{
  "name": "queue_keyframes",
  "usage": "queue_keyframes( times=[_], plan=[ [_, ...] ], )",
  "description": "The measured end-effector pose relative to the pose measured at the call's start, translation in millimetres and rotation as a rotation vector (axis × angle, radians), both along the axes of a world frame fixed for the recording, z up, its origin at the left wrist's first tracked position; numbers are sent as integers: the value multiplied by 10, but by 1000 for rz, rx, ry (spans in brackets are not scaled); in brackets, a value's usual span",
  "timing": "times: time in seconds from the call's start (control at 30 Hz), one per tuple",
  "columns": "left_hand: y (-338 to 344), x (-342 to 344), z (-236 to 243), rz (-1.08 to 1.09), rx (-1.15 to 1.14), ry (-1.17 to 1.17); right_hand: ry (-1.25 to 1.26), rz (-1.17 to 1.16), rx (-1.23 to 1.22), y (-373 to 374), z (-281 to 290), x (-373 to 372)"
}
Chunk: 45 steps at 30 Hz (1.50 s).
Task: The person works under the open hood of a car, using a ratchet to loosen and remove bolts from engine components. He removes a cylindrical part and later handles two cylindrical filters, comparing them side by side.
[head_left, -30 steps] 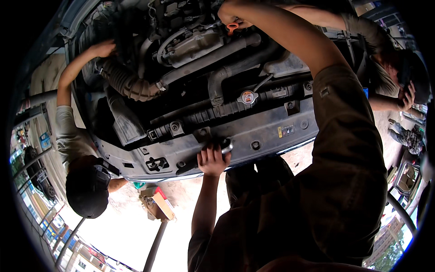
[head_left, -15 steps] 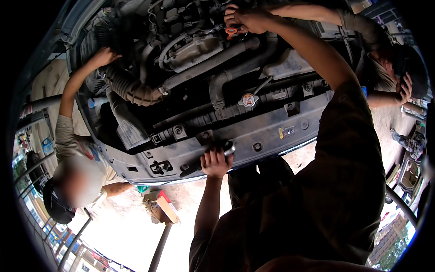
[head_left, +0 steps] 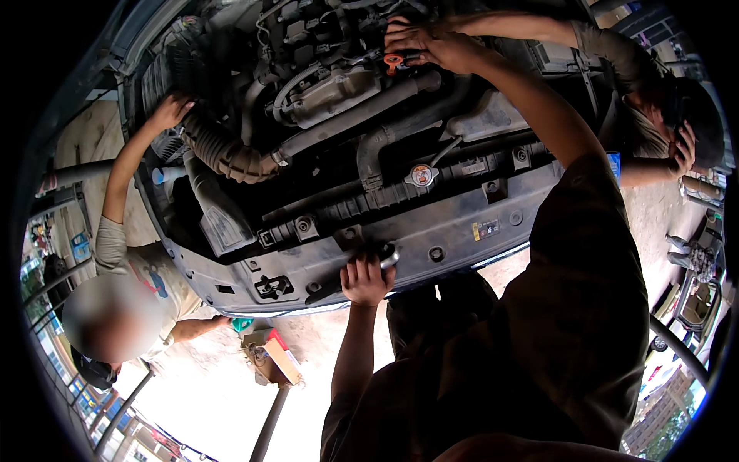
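Over the front panel (head_left: 454,242) of an open engine bay, my left hand (head_left: 367,280) is closed round a dark tool (head_left: 391,255) with a shiny rounded metal end. Its fingers and the shadow hide most of the tool. My right hand (head_left: 448,49) reaches over the engine (head_left: 331,96). Its fingers are bent at an orange looped handle (head_left: 393,63) with a dark stem; the grip is partly hidden. Right behind it is a co-worker's hand (head_left: 399,29), overlapping mine in the picture. A radiator cap (head_left: 421,175) lies between me and the engine.
At the left, a second co-worker's hand (head_left: 171,112) is by the ribbed air hose (head_left: 223,150); that person's other hand is beside a green object (head_left: 242,324). A cardboard box (head_left: 273,360) sits on the ground. A metal post (head_left: 271,423) stands near it.
My right hand and the orange handle have shifted slightly downward in the picture. The left co-worker's raised hand and head have moved left. My left hand stays in place.
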State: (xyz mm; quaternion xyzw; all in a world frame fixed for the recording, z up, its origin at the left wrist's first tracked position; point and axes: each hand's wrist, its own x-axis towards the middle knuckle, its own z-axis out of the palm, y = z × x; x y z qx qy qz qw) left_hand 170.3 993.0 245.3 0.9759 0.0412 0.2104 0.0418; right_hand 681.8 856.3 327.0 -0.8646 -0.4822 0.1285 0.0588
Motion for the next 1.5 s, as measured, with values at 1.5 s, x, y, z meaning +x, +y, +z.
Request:
queue_keyframes(
  times=[1.5],
  plan=[
    [-102,18,2,25,36,36,954,-613,1019,-2698,396,-2605]
  ],
)
